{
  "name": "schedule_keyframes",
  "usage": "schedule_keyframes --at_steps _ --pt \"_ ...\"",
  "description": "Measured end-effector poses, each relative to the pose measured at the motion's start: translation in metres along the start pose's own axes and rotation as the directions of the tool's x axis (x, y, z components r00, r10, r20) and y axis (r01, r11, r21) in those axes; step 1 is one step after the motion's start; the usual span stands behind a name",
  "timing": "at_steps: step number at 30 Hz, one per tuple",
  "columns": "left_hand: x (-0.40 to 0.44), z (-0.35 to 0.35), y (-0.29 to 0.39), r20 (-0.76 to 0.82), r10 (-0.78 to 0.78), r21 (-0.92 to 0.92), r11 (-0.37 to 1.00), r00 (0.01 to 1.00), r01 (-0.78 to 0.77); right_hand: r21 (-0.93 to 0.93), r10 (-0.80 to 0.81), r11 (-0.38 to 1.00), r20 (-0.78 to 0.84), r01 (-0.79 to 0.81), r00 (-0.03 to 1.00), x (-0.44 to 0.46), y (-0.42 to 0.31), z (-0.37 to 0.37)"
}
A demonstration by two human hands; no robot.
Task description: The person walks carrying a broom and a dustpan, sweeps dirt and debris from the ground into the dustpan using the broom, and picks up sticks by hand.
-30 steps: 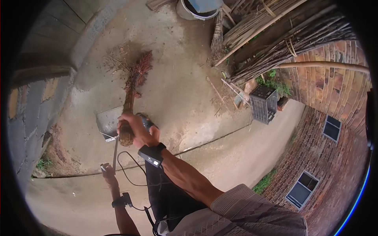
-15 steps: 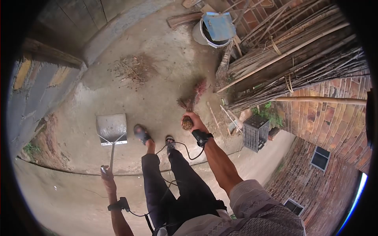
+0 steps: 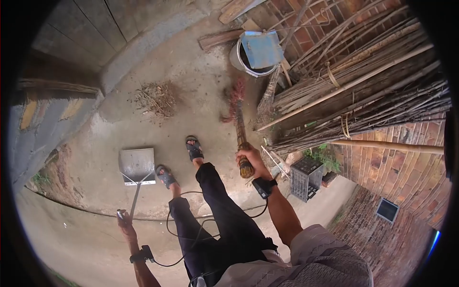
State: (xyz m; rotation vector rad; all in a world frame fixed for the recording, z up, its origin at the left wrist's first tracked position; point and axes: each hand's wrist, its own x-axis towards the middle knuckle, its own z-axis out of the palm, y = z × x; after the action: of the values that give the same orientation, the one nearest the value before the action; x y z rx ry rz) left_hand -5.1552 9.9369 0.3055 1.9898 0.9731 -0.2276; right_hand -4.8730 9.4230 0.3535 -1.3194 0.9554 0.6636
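My right hand is closed around the thick, bound handle of a broom. Its reddish bristles point away from me, over the concrete floor beside the white bucket. Low on the left, my left hand grips the upper end of a long-handled metal dustpan. The dustpan's scoop rests on the ground, left of my feet, with nothing visible in it. Beyond the scoop lies a pile of twigs and dry debris, apart from both tools. Bands with small devices circle both wrists.
A white bucket with a blue board on top stands ahead. Bundled sticks lean along the brick wall at right. A grey plastic crate sits near them. A black cable loops between my wrists, across my legs.
One foot has stepped forward toward the pile. The broom has swung so its length now shows, with bristles farther forward. The dustpan stays nearly in place, held by my left hand.
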Motion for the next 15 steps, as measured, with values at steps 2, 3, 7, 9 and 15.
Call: schedule_keyframes --at_steps 2,3,7,9,15 --pt "0.010 0.003 -0.021 0.039 -0.145 -0.075 0.986 0.989 0.147 -0.078 -0.112 0.990 0.028 0.114 0.993 0.065 -0.017 -0.037" --pt "0.012 0.007 -0.012 0.037 -0.139 -0.052 0.989 0.990 0.141 -0.272 -0.373 0.868 0.195 0.416 0.907 0.117 -0.009 -0.068" --pt "0.014 0.025 0.014 0.073 -0.175 -0.058 0.982 0.982 0.180 -0.552 -0.428 0.167 0.706 0.817 0.564 0.188 -0.069 -0.044" --pt "0.012 0.032 0.017 0.087 -0.150 -0.062 0.986 0.985 0.155 -0.450 -0.488 0.453 0.597 0.769 0.637 0.186 -0.056 -0.006" --pt "0.031 0.058 0.053 0.079 -0.124 -0.103 0.986 0.989 0.131 -0.409 -0.003 0.910 0.158 0.068 0.987 0.072 -0.057 0.047"
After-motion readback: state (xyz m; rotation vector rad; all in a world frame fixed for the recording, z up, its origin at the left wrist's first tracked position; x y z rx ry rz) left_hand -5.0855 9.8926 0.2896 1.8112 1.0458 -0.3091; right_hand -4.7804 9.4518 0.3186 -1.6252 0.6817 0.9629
